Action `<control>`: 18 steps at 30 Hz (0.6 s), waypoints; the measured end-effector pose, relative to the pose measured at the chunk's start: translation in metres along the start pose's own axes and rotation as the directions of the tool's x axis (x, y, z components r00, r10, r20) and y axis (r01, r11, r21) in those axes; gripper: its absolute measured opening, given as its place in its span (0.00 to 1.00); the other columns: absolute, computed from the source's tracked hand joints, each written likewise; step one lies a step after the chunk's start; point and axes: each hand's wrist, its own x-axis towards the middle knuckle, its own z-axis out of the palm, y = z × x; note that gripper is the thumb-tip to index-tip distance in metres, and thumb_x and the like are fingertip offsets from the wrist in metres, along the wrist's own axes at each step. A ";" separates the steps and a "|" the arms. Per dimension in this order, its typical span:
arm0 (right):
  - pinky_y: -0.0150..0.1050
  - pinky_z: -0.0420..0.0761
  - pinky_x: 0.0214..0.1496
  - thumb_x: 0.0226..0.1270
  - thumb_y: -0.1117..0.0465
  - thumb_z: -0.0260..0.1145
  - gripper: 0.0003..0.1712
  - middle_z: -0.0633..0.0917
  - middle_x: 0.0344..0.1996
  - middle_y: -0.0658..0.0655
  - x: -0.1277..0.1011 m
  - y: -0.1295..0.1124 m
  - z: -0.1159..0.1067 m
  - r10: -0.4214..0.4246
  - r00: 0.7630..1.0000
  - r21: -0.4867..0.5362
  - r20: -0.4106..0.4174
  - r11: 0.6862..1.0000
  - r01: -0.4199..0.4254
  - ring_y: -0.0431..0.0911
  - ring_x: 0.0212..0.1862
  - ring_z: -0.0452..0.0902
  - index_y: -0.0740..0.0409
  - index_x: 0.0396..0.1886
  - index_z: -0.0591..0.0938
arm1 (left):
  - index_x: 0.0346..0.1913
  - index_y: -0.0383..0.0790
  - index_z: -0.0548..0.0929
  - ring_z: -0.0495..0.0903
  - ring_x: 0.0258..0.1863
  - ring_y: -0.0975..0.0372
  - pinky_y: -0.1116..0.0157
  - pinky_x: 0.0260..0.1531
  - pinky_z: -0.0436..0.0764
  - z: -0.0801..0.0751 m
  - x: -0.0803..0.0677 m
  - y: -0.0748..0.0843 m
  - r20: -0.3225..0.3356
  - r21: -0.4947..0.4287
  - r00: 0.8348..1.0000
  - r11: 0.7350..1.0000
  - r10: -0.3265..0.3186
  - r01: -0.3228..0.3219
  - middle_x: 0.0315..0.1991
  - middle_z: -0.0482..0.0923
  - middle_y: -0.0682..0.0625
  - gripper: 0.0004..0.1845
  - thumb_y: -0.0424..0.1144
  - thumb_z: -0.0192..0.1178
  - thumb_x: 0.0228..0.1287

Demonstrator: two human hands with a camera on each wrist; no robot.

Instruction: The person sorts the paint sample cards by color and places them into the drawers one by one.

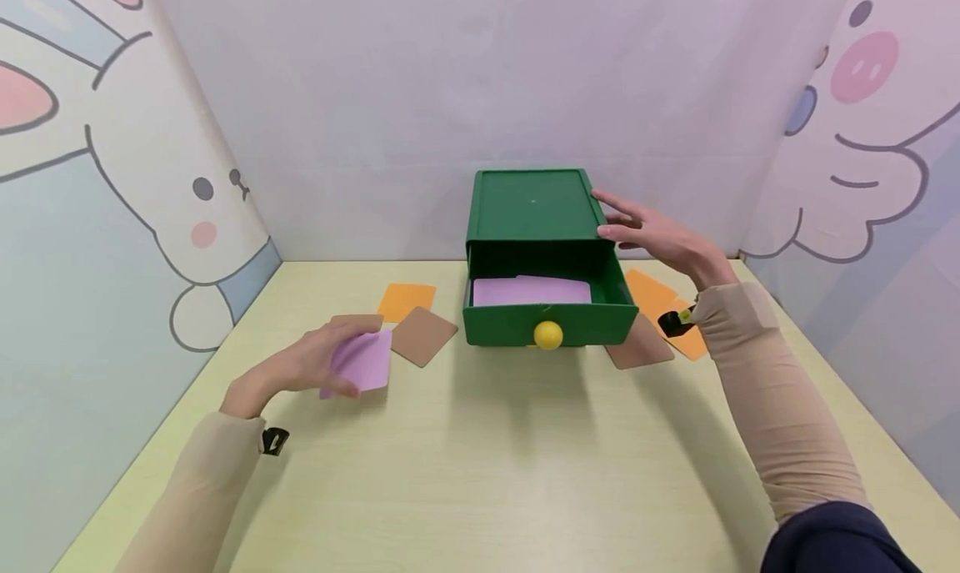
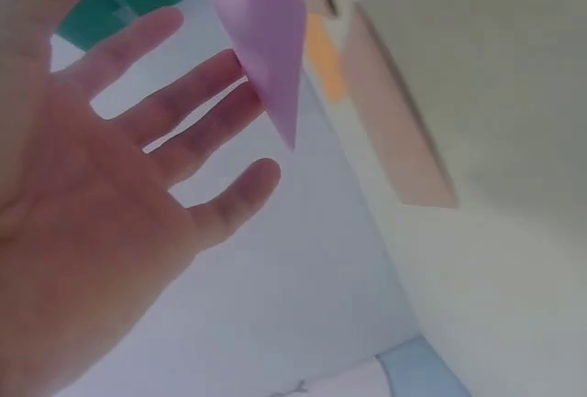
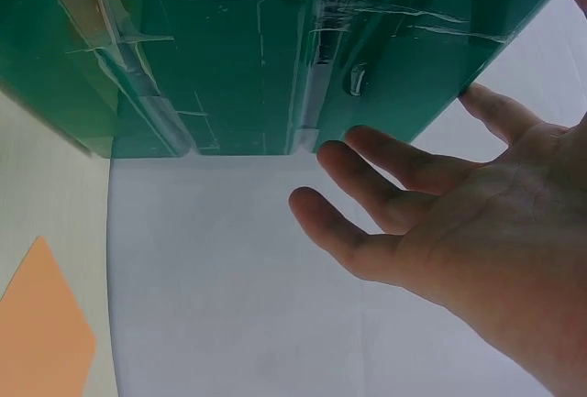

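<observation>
left hand [image 1: 300,364]: fingers pinched a purple card [image 1: 363,360], left of the drawer [image 1: 546,306] (open)
right hand [image 1: 652,235]: fingers spread against the green box [image 1: 534,206]

Orange cards [image 1: 406,300] and brown cards [image 1: 423,335] lie on the table [image 1: 480,473].

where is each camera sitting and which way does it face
Head: worn on the head, looks forward and down at the table, green drawer box, both hands and sleeved forearms.
Left wrist: at the left hand, looks past the open palm at the purple card it holds.
Right wrist: at the right hand, looks at the box's side wall.
Shared: head and right wrist views show the green box; head and left wrist views show the purple card.
</observation>
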 end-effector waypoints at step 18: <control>0.62 0.56 0.73 0.73 0.46 0.54 0.40 0.46 0.78 0.56 0.000 -0.001 0.000 0.001 1.000 0.011 0.006 1.000 -0.001 0.57 0.77 0.45 0.28 0.77 0.44 | 0.64 0.44 0.73 0.74 0.51 0.54 0.58 0.43 0.78 -0.057 0.053 0.061 -0.078 0.029 0.991 0.994 0.111 -0.109 0.59 0.76 0.46 0.41 0.48 0.76 0.45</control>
